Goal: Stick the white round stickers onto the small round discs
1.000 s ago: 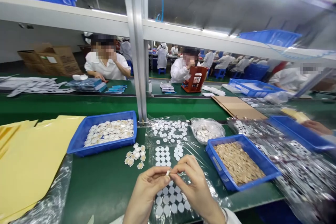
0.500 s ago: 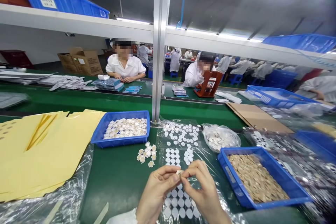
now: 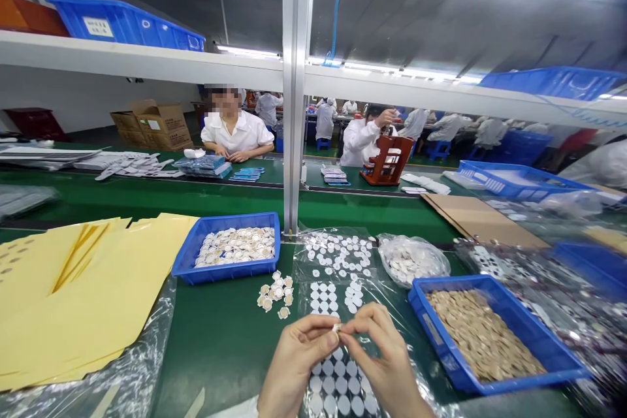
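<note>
small white piece (image 3: 336, 328) is sitting above white discs (image 3: 341, 385). one unreadable label (image 3: 98, 27) is marking a raised blue bin (image 3: 142, 27); one blue tray (image 3: 232, 272) is holding white parts (image 3: 235, 245); left hand (image 3: 301, 358) and right hand (image 3: 383, 354) are pinching the piece; one tan-disc tray (image 3: 519, 383) is resting rightward.

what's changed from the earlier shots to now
The white-shirted person across the bench has lowered a hand from the face. The white-clad person behind the reddish-brown stand has raised a hand to its top. Left hand and right hand still hold the small white piece; the blue plastic trays stayed put. The view turned left.
</note>
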### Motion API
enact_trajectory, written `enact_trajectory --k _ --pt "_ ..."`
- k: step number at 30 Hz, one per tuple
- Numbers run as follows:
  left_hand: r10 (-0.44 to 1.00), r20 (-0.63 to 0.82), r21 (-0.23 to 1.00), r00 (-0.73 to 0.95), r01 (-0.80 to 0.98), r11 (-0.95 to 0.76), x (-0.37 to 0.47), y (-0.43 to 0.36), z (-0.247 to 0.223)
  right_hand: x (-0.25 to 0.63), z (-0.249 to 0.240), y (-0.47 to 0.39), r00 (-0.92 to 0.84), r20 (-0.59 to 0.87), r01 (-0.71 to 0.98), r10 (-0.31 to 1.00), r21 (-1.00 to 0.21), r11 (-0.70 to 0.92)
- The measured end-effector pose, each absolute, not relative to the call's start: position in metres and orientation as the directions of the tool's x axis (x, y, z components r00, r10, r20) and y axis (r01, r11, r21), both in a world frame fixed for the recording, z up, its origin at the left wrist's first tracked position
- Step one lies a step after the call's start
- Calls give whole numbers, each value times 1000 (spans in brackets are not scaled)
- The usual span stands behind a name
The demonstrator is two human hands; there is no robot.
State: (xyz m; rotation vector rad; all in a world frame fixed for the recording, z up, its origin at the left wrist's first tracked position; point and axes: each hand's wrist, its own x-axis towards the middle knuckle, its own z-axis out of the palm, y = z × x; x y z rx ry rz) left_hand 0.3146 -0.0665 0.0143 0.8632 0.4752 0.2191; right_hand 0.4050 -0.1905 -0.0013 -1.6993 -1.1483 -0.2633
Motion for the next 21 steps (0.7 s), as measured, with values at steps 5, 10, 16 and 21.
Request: enact_trajectory --k 5,10,16,21 --pt "354 -309 782 883 24 623 315 -68 10 409 -2 -192 549 558 726 622 -687 -25" --pt "330 -317 727 889 5 686 318 -73 5 410 -5 -193 485 623 802 614 -597 -27" --pt "409 -384 609 828 -106 786 320 -63 8 412 -8 -206 437 736 863 517 -505 -10" --pt "374 -416 452 829 -168 876 314 -55 14 459 -16 -259 744 638 643 198 -602 -473"
